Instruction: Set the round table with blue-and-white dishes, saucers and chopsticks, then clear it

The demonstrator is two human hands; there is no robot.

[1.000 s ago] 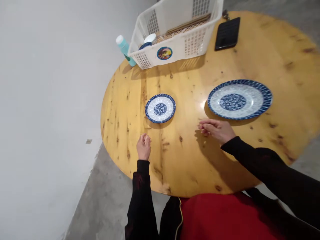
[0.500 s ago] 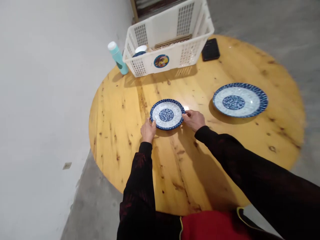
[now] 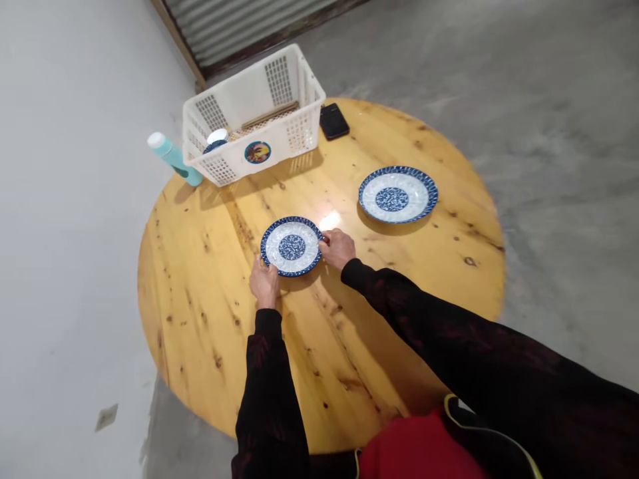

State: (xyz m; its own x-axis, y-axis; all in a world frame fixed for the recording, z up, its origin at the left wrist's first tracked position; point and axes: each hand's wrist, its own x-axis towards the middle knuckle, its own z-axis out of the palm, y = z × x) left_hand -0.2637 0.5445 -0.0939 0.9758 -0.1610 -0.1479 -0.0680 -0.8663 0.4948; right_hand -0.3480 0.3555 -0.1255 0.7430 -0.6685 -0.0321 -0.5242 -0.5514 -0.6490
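A small blue-and-white patterned plate is near the middle of the round wooden table. My left hand grips its lower left rim, thumb on top and fingers curled at the edge. On its right rim, my right hand pinches the plate between thumb and fingers. Whether the plate touches the tabletop I cannot tell. A larger plate with the same pattern rests to the right, apart from both hands.
On the far part of the table stands a white plastic basket holding a white-and-blue item and brown sticks. A teal bottle is left of it, a black phone right of it. A wall runs along the left.
The camera view has turned, so the table and everything on it appear shifted left and the basket lower. Both hands still hold the small plate's rim.
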